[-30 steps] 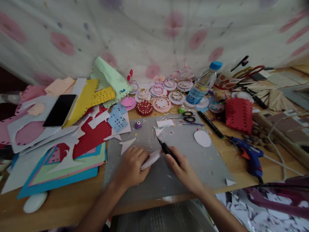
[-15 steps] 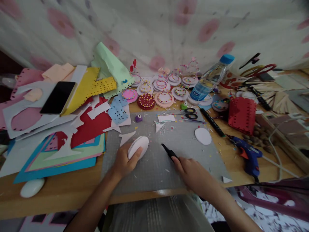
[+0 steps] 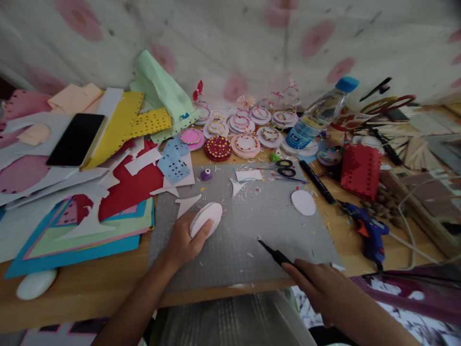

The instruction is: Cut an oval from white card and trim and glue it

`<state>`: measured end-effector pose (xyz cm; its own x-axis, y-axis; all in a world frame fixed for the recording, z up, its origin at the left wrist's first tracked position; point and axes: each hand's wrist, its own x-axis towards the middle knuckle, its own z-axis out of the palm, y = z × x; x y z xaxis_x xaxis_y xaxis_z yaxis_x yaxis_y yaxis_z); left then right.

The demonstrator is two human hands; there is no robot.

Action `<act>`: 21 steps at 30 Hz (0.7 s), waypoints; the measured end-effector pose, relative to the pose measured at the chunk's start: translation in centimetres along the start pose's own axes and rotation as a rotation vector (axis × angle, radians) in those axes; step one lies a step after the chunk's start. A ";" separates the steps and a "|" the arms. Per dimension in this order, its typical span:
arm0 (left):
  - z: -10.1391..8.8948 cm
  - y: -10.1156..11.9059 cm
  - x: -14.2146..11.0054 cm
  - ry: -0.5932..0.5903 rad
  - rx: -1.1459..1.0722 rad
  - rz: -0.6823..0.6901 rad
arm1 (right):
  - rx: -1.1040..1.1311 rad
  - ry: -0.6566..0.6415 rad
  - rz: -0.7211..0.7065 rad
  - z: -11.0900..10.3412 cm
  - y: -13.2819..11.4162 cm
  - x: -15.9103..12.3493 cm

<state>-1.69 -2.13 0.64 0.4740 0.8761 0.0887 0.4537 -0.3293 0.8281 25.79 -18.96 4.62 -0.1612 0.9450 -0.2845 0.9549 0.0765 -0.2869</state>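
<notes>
My left hand [image 3: 183, 244] is closed around a thick white paper oval [image 3: 208, 220], apparently layered, with the thumb across its face. It is held over the left part of a grey cutting mat [image 3: 230, 259]. My right hand [image 3: 317, 283], near the mat's front right, grips a slim black craft knife [image 3: 277, 255], its tip pointing up and left. White paper offcuts [image 3: 187, 204] lie just beyond my left hand. Another white paper disc [image 3: 303, 202] rests on the mat's right side. Black-handled scissors [image 3: 285, 167] and a small purple punch [image 3: 206, 174] sit toward the back.
Coloured paper sheets and a phone [image 3: 76, 139] are piled at left. Decorated paper discs [image 3: 218, 148] line the back beside a water bottle [image 3: 317, 115]. A black marker [image 3: 317, 181], blue glue gun [image 3: 369, 230] with cord and red box-like piece [image 3: 361, 170] stand at right.
My right hand with the craft knife has moved right and toward me, away from the paper oval. My left hand keeps its hold on the oval, almost unmoved.
</notes>
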 end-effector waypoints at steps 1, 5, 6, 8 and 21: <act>0.0 -0.1 0.0 -0.004 0.013 0.013 | 0.076 -0.004 0.075 -0.6 0.1 0.2; 0.0 -0.1 -0.1 0.013 0.104 0.130 | 0.324 -0.002 0.359 -2.1 -0.8 2.5; 0.0 0.0 -0.2 0.016 0.124 0.159 | 0.388 0.005 0.400 -2.1 -1.2 3.2; 0.0 0.4 -0.5 0.002 0.151 0.191 | 0.493 0.022 0.420 -1.9 -1.9 4.4; -0.4 4.1 -1.5 -0.019 0.452 0.190 | 0.667 -0.092 0.483 -0.6 -1.5 6.0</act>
<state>-0.82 -4.65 4.12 0.5919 0.7805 0.2012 0.6379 -0.6062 0.4750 23.57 -13.21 3.84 0.1814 0.7937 -0.5806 0.5803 -0.5631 -0.5884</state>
